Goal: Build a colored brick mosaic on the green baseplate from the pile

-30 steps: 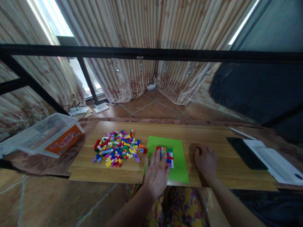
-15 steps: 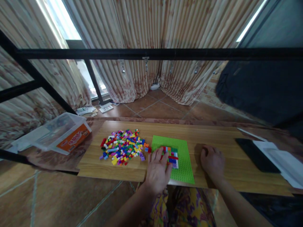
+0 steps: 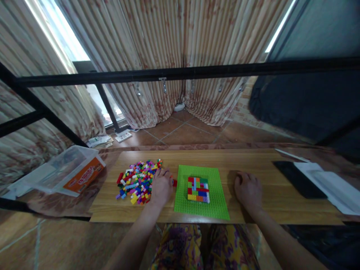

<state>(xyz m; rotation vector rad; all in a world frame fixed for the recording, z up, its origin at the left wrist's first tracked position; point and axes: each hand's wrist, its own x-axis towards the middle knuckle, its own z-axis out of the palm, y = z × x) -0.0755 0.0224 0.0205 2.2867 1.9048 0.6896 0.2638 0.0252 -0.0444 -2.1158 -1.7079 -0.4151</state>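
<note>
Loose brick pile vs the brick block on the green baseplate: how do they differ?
The loose brick pile is scattered and jumbled; the brick block is packed into a compact shape. The pile lies on the wooden table; the block sits on the green baseplate. The pile spreads wider than the block. Both are multicoloured.

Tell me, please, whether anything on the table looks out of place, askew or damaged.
Nothing looks visibly damaged, and the loose bricks lie heaped on the table. Only the green baseplate under the brick block looks slightly odd: its near edge slants a little against the table's near edge.
</note>
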